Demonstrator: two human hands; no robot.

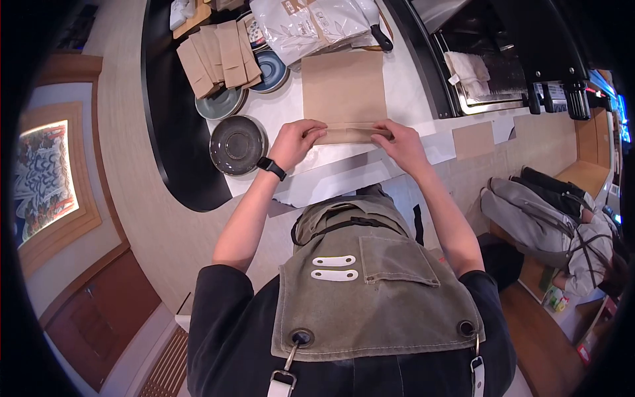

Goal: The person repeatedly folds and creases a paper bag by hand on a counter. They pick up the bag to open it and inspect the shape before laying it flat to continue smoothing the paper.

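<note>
A flat brown paper bag (344, 86) lies on the white counter in front of me, its near end creased into a narrow folded strip. At the left corner of that strip, my left hand (299, 142) is closed, thumb and fingers pinching the paper. My right hand (400, 144) pinches the opposite corner in the same way. A black watch sits on my left wrist. Left of my hands is a dark grey saucer (237, 145). Several folded brown paper bags (221, 56) rest on stacked plates farther back.
A blue plate (270, 71) and a grey-green plate (221, 104) lie under the bags. Clear plastic packages (314, 23) are at the back, beside a black handle (381, 38). A cloth (468, 73) hangs by a metal machine at right. Another person (582, 245) is at far right.
</note>
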